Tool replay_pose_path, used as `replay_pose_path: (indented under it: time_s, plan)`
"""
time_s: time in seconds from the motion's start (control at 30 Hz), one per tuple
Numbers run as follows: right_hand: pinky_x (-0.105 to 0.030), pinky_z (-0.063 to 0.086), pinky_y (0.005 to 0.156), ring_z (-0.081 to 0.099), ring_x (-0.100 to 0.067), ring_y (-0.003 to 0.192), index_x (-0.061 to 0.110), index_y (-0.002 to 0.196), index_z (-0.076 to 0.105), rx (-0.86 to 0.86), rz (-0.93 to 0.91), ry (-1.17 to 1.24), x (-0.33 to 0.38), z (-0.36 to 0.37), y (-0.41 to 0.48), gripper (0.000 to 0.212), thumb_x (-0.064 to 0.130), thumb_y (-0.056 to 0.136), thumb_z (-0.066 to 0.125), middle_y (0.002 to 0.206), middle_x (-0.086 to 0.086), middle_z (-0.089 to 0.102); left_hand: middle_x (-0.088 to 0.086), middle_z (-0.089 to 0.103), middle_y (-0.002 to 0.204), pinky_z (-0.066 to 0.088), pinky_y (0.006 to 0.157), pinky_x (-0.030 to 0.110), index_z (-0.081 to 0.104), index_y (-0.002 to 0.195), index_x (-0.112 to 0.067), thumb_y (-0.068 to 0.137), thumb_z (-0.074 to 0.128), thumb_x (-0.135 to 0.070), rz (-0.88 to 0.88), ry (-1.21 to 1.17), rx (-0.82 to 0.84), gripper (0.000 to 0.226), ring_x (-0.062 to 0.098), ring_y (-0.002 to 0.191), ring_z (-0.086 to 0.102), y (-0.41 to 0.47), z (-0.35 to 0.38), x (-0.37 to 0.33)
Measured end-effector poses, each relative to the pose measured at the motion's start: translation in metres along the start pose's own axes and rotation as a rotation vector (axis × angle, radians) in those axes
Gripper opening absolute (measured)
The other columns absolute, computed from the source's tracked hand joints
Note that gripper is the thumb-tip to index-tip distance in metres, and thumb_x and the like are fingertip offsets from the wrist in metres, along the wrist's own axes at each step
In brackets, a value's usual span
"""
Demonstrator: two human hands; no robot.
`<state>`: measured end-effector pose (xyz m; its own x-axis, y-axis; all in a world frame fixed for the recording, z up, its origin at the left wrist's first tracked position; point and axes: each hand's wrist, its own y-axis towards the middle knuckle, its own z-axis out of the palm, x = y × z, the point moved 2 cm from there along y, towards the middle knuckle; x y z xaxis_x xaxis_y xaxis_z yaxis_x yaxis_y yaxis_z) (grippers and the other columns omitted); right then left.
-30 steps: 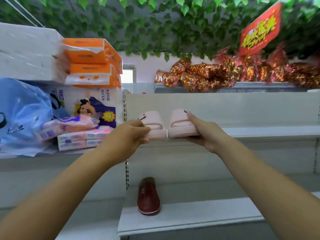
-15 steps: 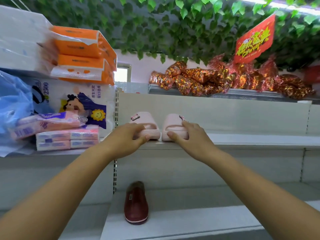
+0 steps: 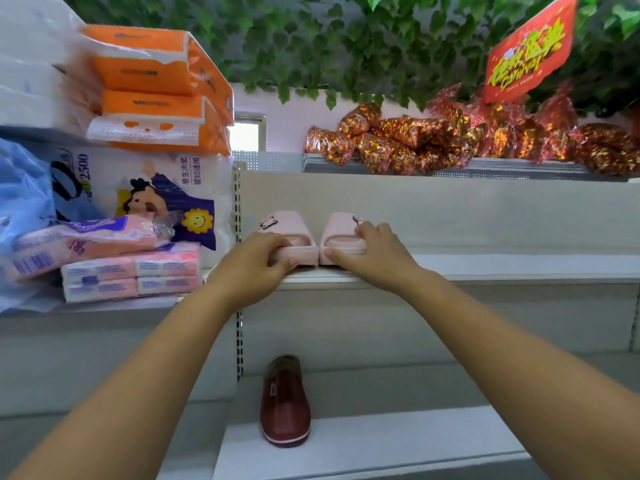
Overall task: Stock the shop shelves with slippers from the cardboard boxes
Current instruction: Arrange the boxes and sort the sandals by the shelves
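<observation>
Left grip: the left grip (image 3: 258, 263) clasps the near heel end of the left pink slipper (image 3: 289, 226), with fingers curled over the top and the thumb along the sole edge.
Right grip: the right grip (image 3: 372, 252) grasps the right pink slipper (image 3: 341, 227), with fingers draped over the strap and the thumb pressed to the heel edge.
Pair: the two slippers sit between the grips, side by side and almost touching. Their soles are on the middle shelf (image 3: 485, 268) near its front lip, toes pointing away.
Handling: they are probably light, thick-soled foam, soft yet shape-holding. The ribbed sole edge should give good purchase, so hold by the heel or sole sides, not by the small charm (image 3: 268, 223) on the strap.
Arm pose: both bare forearms reach up and forward, converging on the pair with palms down.
Below the grips: a dark red slipper (image 3: 284, 407) lies alone on the lower shelf (image 3: 381, 441), well apart.
Left of the left grip: tissue packs (image 3: 131, 271) are stacked on the neighbouring shelf.
</observation>
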<state>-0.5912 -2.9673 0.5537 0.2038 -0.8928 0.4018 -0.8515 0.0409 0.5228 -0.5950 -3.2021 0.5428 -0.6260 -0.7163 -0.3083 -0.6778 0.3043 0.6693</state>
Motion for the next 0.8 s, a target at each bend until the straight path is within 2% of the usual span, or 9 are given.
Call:
replay_pose_path:
  time_s: [0.13, 0.23, 0.3, 0.37, 0.47, 0.6, 0.8]
  plan:
    - [-0.04, 0.045, 0.105, 0.048, -0.023, 0.122, 0.023, 0.142, 0.048, -0.09, -0.005, 0.056, -0.004, 0.002, -0.002, 0.084, 0.075, 0.078, 0.064, 0.131, -0.003, 0.045, -0.001, 0.064, 0.108, 0.052, 0.09, 0.044, 0.066, 0.112, -0.025, 0.095, 0.06, -0.047, -0.025, 0.01, -0.006, 0.028, 0.021, 0.098, 0.06, 0.0, -0.001, -0.001]
    - [-0.039, 0.047, 0.102, 0.05, -0.023, 0.12, 0.023, 0.141, 0.049, -0.133, -0.022, 0.079, -0.005, 0.002, -0.002, 0.083, 0.073, 0.077, 0.066, 0.129, -0.003, 0.048, -0.005, 0.063, 0.098, 0.053, 0.081, 0.041, 0.063, 0.098, -0.027, 0.094, 0.053, -0.062, -0.046, 0.121, -0.042, 0.037, 0.021, 0.09, 0.059, 0.001, 0.002, -0.003]
    - [-0.038, 0.046, 0.101, 0.051, -0.023, 0.121, 0.026, 0.145, 0.045, -0.173, -0.043, 0.092, -0.007, 0.003, -0.002, 0.087, 0.072, 0.076, 0.068, 0.131, -0.002, 0.05, -0.005, 0.061, 0.095, 0.051, 0.075, 0.039, 0.06, 0.092, -0.027, 0.094, 0.051, -0.064, -0.044, 0.17, -0.075, 0.038, 0.021, 0.087, 0.058, 0.001, 0.005, -0.003]
    - [-0.037, 0.044, 0.101, 0.05, -0.025, 0.123, 0.03, 0.149, 0.037, -0.176, -0.035, 0.097, -0.008, 0.004, -0.001, 0.093, 0.075, 0.073, 0.068, 0.135, -0.003, 0.049, -0.003, 0.06, 0.094, 0.05, 0.073, 0.038, 0.058, 0.09, -0.026, 0.095, 0.052, -0.061, -0.034, 0.163, -0.095, 0.035, 0.022, 0.087, 0.057, 0.0, 0.006, -0.003]
    - [-0.042, 0.043, 0.107, 0.048, -0.03, 0.13, 0.034, 0.154, 0.027, -0.052, 0.021, 0.047, -0.005, 0.004, 0.002, 0.11, 0.088, 0.065, 0.062, 0.144, -0.006, 0.041, -0.003, 0.058, 0.092, 0.05, 0.074, 0.039, 0.055, 0.088, -0.026, 0.096, 0.057, -0.05, -0.01, 0.096, -0.111, 0.025, 0.024, 0.087, 0.056, -0.002, 0.004, -0.003]
    - [-0.038, 0.044, 0.103, 0.051, -0.026, 0.127, 0.03, 0.155, 0.034, -0.026, 0.015, 0.045, -0.003, 0.002, 0.002, 0.111, 0.089, 0.064, 0.061, 0.146, -0.004, 0.048, -0.003, 0.058, 0.089, 0.05, 0.074, 0.04, 0.056, 0.088, -0.025, 0.096, 0.061, -0.044, 0.005, 0.046, -0.124, 0.022, 0.023, 0.084, 0.057, -0.003, 0.001, -0.005]
    - [-0.038, 0.046, 0.105, 0.053, -0.021, 0.124, 0.029, 0.153, 0.039, -0.03, -0.039, 0.106, 0.0, 0.0, -0.008, 0.113, 0.088, 0.058, 0.06, 0.145, 0.0, 0.051, 0.001, 0.062, 0.089, 0.049, 0.07, 0.038, 0.068, 0.093, -0.014, 0.093, 0.067, -0.041, 0.05, 0.07, -0.188, 0.027, 0.022, 0.081, 0.057, -0.01, 0.001, -0.001]
